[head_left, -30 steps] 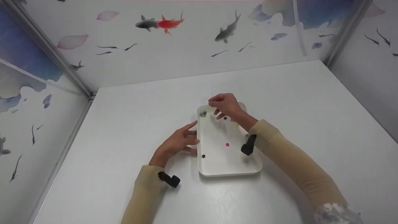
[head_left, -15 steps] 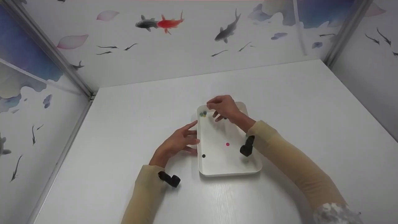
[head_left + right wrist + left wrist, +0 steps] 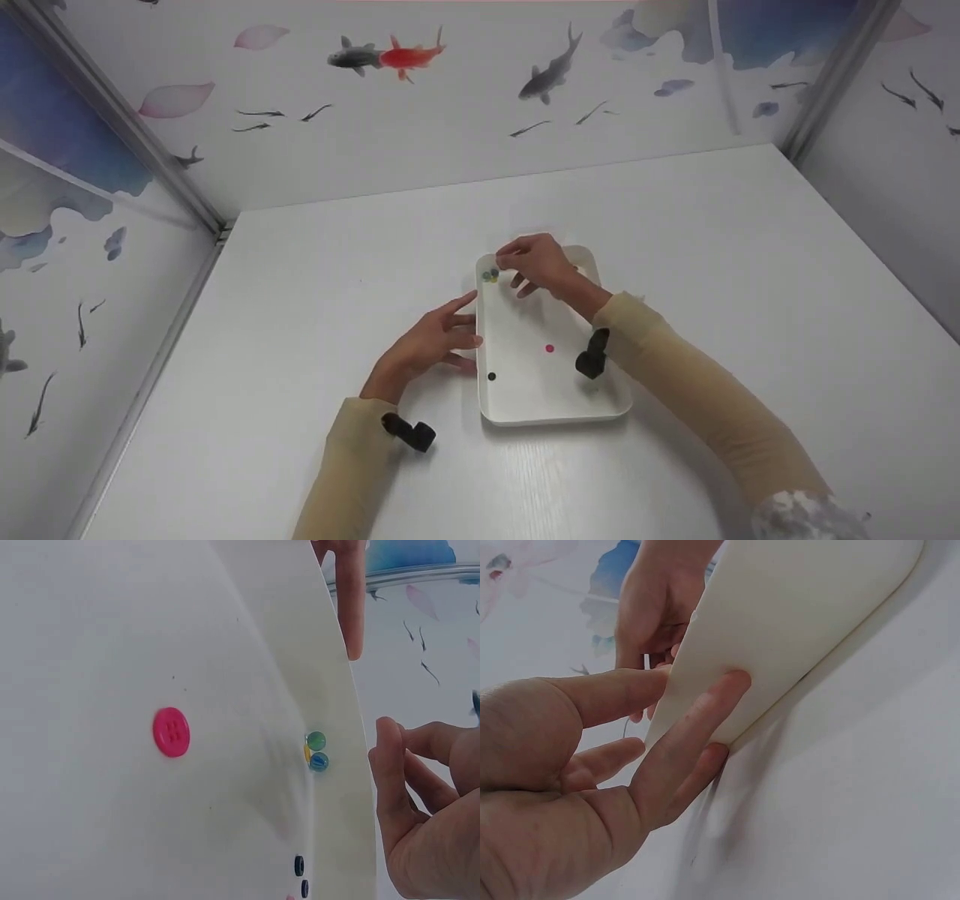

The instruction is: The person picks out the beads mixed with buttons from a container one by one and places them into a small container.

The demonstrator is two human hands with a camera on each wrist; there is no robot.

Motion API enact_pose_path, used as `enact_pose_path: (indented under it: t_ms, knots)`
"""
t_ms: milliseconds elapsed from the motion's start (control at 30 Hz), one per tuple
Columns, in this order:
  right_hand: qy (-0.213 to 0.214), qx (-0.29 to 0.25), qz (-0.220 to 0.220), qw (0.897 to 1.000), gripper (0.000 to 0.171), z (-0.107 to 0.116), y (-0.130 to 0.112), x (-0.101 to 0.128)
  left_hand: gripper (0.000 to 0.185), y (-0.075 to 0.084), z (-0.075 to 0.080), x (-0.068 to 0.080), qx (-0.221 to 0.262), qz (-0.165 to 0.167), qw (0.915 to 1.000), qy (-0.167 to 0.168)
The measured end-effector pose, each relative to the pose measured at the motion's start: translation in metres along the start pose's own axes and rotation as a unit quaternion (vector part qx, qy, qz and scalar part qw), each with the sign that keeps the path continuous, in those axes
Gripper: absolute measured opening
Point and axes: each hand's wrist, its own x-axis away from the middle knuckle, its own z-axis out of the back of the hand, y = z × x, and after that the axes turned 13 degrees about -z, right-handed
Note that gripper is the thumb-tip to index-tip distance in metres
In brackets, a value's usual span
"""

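L hand (image 3: pixel 427 346) lies flat on the table (image 3: pixel 300 450) w/ straight fingers (image 3: pixel 694 727) pressed against the outer left wall of the white tray (image 3: pixel 555 409), holding nothing. Inside the tray, near end first: black button (image 3: pixel 491 376) by the left wall, then pink button (image 3: pixel 550 348) approx mid-floor; it shows four holes in the R wrist view. R hand (image 3: pixel 536 262) hovers over the far left corner, fingers curled, tips close together; can't tell if anything is pinched. Just beside its fingertips sits a small cluster of green and blue beads (image 3: pixel 490 275) against the tray wall. Two dark buttons (image 3: pixel 301 876) also lie near that wall.
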Motion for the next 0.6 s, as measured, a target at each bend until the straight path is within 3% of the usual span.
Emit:
enact_pose_path:
  t_ms: [600]
  knots:
    - [-0.001, 0.0, -0.019, 1.0, 0.031, -0.009, 0.004, -0.011, 0.083, -0.002, 0.001, 0.0, 0.013, -0.007, 0.9999, -0.003]
